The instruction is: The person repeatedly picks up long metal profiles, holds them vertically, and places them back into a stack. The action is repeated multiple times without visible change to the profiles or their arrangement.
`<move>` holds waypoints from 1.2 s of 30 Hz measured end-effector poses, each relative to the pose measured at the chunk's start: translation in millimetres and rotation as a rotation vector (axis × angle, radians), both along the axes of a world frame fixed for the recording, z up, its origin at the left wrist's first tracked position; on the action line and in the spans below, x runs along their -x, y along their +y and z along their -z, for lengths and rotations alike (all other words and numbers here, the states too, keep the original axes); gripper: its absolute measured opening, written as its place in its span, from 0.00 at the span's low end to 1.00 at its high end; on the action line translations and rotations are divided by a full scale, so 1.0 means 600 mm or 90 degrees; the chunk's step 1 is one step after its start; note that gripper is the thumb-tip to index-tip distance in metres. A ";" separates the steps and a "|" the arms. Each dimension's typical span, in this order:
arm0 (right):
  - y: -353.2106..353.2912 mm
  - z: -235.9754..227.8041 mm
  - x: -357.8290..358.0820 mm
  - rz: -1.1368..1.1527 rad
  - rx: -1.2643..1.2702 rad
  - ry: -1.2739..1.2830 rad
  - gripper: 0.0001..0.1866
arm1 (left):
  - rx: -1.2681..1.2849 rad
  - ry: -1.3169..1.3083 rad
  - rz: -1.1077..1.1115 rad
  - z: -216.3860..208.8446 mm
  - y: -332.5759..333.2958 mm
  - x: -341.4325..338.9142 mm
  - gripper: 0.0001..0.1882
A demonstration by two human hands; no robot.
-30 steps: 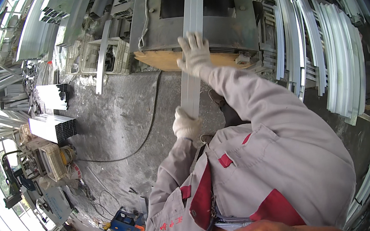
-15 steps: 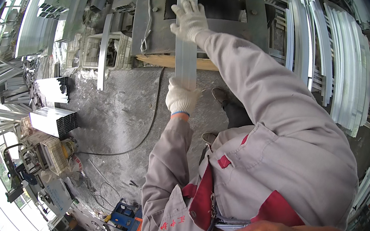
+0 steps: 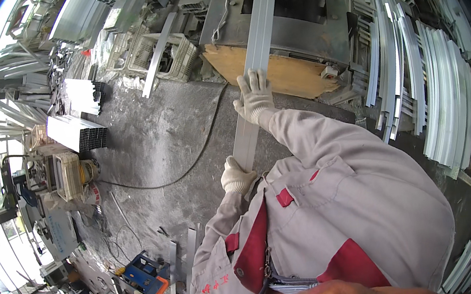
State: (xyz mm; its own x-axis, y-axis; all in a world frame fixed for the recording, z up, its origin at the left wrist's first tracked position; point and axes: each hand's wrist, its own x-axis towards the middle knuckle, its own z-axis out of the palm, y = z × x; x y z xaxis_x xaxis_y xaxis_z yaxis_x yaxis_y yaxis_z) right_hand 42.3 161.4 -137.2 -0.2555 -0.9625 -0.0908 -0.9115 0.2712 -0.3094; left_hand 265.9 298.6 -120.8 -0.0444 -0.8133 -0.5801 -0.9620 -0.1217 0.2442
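A long grey aluminium profile (image 3: 261,29) slants from the far edge toward my body. Its near end sits in my left hand (image 3: 237,177), which wears a white knit glove and has its fingers wrapped round the profile's edge. My right hand (image 3: 256,98), gloved the same way, lies on top of the profile with fingers stretched forward. The far part of the profile crosses a brown wooden board (image 3: 297,77) and a grey metal machine bed (image 3: 233,35) with a dark rectangular opening (image 3: 300,5).
Stacked profiles (image 3: 447,97) stand along the right. Bundled square tubes (image 3: 78,132) lie at the left. A white plastic crate (image 3: 184,56) holds scrap at the far left of the machine. A black cable (image 3: 190,163) curves over the concrete floor, and a blue and orange toolbox (image 3: 146,278) sits lower left.
Both hands have come closer to my body and the profile has slid toward me. My right hand was over the machine's bed and is now just short of the wooden board. The view has shifted.
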 end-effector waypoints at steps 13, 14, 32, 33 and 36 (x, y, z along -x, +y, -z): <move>0.220 -0.034 -0.149 -0.076 -0.142 -0.046 0.56 | -0.031 0.004 -0.048 0.075 0.219 -0.211 0.46; 0.230 -0.043 -0.149 -0.085 -0.154 -0.062 0.56 | -0.024 0.008 -0.055 0.081 0.229 -0.221 0.45; 0.039 -0.078 0.049 -0.680 0.099 0.304 0.54 | -0.007 -0.040 -0.085 -0.176 0.263 -0.334 0.46; 0.014 -0.078 0.048 -0.742 0.067 0.277 0.53 | 0.027 -0.102 -0.055 -0.197 0.260 -0.341 0.45; -0.032 -0.091 0.018 -0.783 0.015 0.119 0.46 | 0.089 -0.133 -0.038 -0.284 0.224 -0.392 0.37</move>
